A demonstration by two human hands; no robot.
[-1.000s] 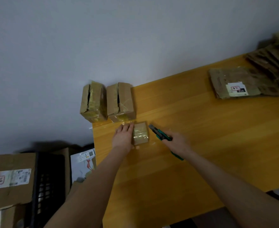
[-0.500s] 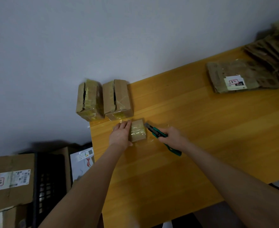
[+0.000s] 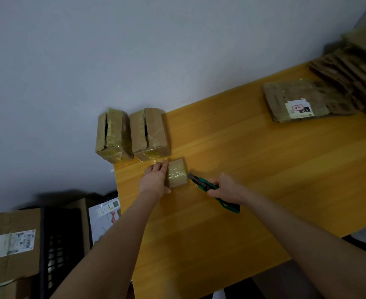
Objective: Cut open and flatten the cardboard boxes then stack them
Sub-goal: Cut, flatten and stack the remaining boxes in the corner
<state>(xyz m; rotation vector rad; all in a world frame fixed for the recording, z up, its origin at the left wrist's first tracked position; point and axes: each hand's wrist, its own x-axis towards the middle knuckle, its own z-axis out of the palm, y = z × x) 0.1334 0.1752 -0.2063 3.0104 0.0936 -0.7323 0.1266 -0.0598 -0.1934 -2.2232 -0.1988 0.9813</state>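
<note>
Left hand [image 3: 155,180]: lying flat, fingers straight, pressing small box [image 3: 177,172] near table [image 3: 253,169] corner.
Right hand [image 3: 226,187]: gripping green knife [image 3: 201,183], blade nearing box.
Count: one small box, two taped boxes [image 3: 149,131] standing behind, flattened stack [image 3: 296,102] lying far right.

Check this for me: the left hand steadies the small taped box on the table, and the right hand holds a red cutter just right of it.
Not quite. The cutter is green, not red, as the head view shows. The rest stands: the left hand steadies the small taped box on the table, and the right hand holds the cutter just right of it.
</note>
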